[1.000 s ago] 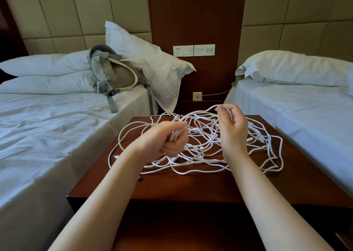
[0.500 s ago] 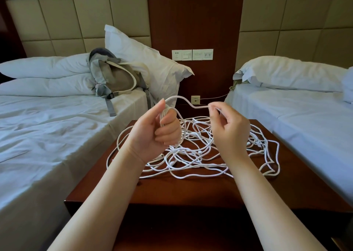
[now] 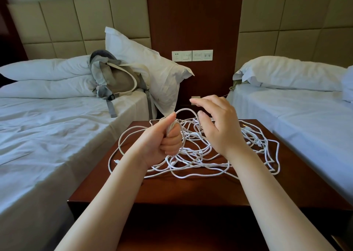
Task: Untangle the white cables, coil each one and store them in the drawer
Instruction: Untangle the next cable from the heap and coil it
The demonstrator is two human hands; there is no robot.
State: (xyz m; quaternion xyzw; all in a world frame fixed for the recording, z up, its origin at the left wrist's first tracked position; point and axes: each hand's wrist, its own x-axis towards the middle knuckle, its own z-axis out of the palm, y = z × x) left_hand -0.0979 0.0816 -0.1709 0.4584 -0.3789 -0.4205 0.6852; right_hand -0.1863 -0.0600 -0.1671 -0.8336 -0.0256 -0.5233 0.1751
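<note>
The tangle of thin white cables lies spread across the dark wooden desk. The left hand has its grip curled round a small coil of one cable, thumb up. The right hand hovers just beside it, its grip loosely spread and holding nothing. The right hand should feed one strand at a time into even loops, easing it free rather than tugging knots tight.

Two hands are showing, left hand and right hand, over one bench carrying one tangle of white cables; the separate cables can't be counted. Two beds are flanking it, left bed carrying three pillows and one backpack, right bed carrying one full pillow. Two wall plates are sitting side by side.
</note>
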